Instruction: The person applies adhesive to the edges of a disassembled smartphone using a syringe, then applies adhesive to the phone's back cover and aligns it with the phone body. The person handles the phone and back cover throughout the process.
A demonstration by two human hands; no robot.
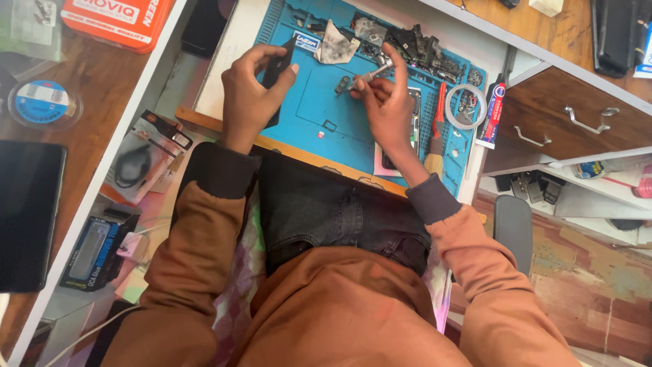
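- Here, the white table (231, 47) carries a blue work mat (319, 115), which is the largest thing under the hands and holds nearly all the loose parts.
- A heap of dark dismantled parts (414, 47) lies along the mat's far edge, with a smudged white cloth (337, 46) just beside it.
- The left hand (246, 95) holds a dark flat phone (277, 71) upright above the mat, fingers wrapped around its edge and thumb pressed on its face.
- The right hand (387, 105) pinches a small metal tool (370, 73), fingers closed on its handle, the tip pointing toward a little dark part (343, 84) on the mat.
- A red-handled tool (440, 112) and a coil of clear wire (466, 107) lie near the mat's right edge, with a glue tube (494, 112) just off it.
- Judging from this, the work goes best if the phone is kept steady and close to the mat, so anything loosened drops onto blue rubber and not into the lap; the tool tip should be moved slowly and lightly.
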